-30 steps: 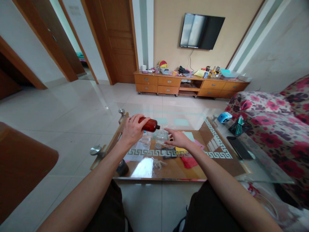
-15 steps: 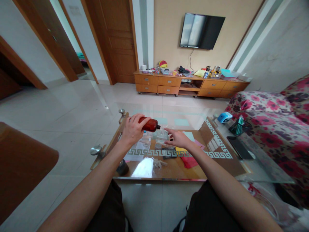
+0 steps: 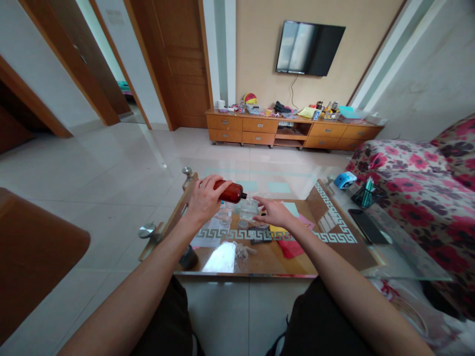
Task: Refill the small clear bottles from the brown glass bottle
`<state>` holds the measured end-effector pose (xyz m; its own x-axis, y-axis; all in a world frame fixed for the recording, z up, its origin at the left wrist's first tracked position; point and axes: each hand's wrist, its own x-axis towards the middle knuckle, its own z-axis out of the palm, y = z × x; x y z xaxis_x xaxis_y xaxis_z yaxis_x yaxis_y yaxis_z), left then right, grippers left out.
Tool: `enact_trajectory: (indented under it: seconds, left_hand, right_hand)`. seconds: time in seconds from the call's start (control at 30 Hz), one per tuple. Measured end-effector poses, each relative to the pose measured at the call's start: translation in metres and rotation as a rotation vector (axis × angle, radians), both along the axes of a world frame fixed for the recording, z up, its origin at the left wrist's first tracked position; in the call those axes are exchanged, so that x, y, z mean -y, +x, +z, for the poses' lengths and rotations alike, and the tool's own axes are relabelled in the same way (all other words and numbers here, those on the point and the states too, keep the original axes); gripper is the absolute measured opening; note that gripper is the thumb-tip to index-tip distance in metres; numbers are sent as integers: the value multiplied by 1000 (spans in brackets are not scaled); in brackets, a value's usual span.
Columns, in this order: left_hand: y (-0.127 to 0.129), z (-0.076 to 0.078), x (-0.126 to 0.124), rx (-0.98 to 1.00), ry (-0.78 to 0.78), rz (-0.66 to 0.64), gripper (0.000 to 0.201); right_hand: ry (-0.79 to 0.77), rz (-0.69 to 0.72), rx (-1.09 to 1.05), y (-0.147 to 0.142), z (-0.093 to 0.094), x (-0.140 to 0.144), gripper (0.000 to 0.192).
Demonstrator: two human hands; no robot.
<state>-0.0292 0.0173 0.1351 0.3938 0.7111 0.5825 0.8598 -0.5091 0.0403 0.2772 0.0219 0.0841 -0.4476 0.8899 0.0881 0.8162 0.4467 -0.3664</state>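
Observation:
My left hand (image 3: 203, 199) grips a brown bottle (image 3: 230, 192), held on its side with the neck pointing right. The neck hangs just over a small clear glass (image 3: 248, 211) that stands on the glass-topped table (image 3: 334, 257). My right hand (image 3: 271, 212) rests against the right side of that glass, fingers spread toward it. Whether the fingers close around the glass I cannot tell. Small clear containers stand under the bottle, blurred.
Coloured paper sheets (image 3: 291, 244), a crumpled clear wrapper (image 3: 243, 250) and a dark roll (image 3: 188, 257) lie on the table. At the right are a black phone (image 3: 367, 226), a pen holder (image 3: 367, 195) and a blue gadget (image 3: 345, 180). A floral sofa (image 3: 419, 178) stands to the right.

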Motion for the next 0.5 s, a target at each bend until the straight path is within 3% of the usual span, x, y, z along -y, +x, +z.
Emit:
enact_trajectory:
  seconds: [0.5]
  left_hand:
    - [-2,1,0,-1,-9,-19,70]
  right_hand:
    - [-3,-3,1,0,0,0,86]
